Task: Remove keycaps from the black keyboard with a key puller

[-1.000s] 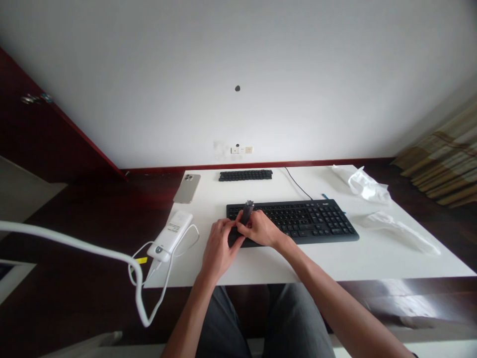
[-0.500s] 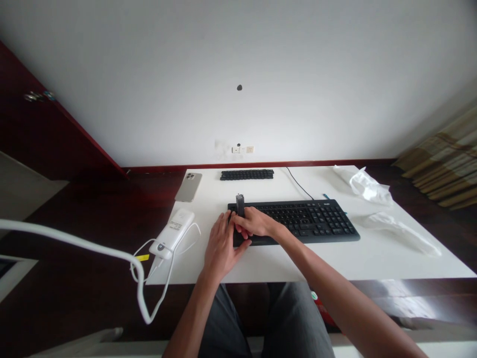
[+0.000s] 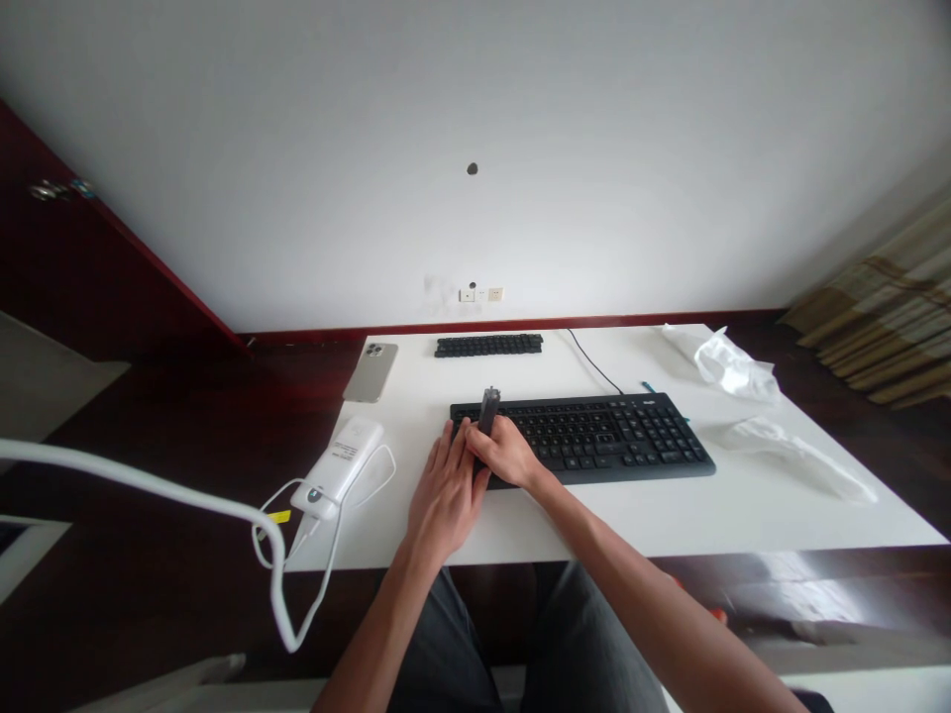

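Note:
A black full-size keyboard (image 3: 654,446) lies on the white table (image 3: 594,525). My left hand (image 3: 444,495) rests on its left end, fingers stretched out and flat. My right hand (image 3: 505,451) is closed round a slim dark grey tool (image 3: 488,409), whose notched upper end sticks up above the fist. The tool's lower end is hidden by my fingers, over the left part of the keys. Both hands are close together, the right thumb near the left fingertips.
Rows of loose black keycaps (image 3: 488,345) stand at the back of the table. A phone (image 3: 371,372) and a white power bank (image 3: 342,465) with a cable lie at the left. Crumpled white plastic (image 3: 735,366) lies at the right. A thin blue-tipped item (image 3: 646,386) sits behind the keyboard.
The tool has tilted to the right and moved slightly right with my right hand. My left hand stays on the keyboard's left end. The view has shifted a little.

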The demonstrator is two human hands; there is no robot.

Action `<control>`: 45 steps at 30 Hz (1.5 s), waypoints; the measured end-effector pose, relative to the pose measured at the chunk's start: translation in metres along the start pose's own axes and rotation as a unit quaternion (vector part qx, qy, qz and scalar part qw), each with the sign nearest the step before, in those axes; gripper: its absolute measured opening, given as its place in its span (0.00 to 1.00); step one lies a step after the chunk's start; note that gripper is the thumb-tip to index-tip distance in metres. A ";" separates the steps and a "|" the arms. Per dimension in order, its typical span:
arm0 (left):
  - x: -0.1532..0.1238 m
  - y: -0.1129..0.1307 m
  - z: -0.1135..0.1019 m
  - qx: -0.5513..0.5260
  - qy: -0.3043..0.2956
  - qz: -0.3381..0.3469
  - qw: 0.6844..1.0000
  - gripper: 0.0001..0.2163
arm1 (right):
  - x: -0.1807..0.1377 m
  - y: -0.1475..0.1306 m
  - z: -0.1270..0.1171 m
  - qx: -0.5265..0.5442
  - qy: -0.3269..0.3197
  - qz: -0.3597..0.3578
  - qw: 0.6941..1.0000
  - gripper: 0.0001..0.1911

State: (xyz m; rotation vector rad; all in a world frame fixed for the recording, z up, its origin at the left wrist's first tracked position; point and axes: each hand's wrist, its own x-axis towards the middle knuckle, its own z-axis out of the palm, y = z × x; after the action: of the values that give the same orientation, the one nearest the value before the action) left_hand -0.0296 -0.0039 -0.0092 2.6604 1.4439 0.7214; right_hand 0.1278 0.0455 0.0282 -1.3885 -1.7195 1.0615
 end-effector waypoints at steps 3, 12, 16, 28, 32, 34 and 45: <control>0.004 0.003 0.002 -0.004 -0.003 -0.018 1.000 0.28 | 0.000 -0.002 0.000 0.007 0.007 0.005 1.000 0.21; 0.011 0.016 0.006 -0.006 0.021 -0.051 0.998 0.26 | -0.003 0.003 0.000 0.038 0.005 0.004 0.999 0.19; 0.015 0.016 0.008 -0.020 0.046 -0.058 0.997 0.28 | -0.002 0.006 -0.001 0.053 -0.002 0.007 0.999 0.18; 0.022 0.009 0.022 0.006 0.035 -0.009 0.999 0.31 | -0.002 0.009 -0.001 0.052 0.003 0.010 0.999 0.20; 0.021 0.010 0.020 0.008 0.031 -0.004 0.999 0.32 | -0.001 0.009 0.000 0.038 0.004 0.011 0.999 0.21; 0.021 0.010 0.020 0.013 0.031 -0.001 0.999 0.33 | -0.001 0.008 -0.001 0.037 0.006 0.009 0.999 0.20; 0.022 0.011 0.017 0.023 0.046 0.012 0.999 0.35 | 0.000 0.011 0.000 0.047 0.025 -0.007 0.999 0.19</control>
State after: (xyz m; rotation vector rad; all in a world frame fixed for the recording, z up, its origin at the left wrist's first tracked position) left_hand -0.0036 0.0109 -0.0128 2.7177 1.4704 0.8342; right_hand 0.1325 0.0466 0.0187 -1.3325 -1.6196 1.0771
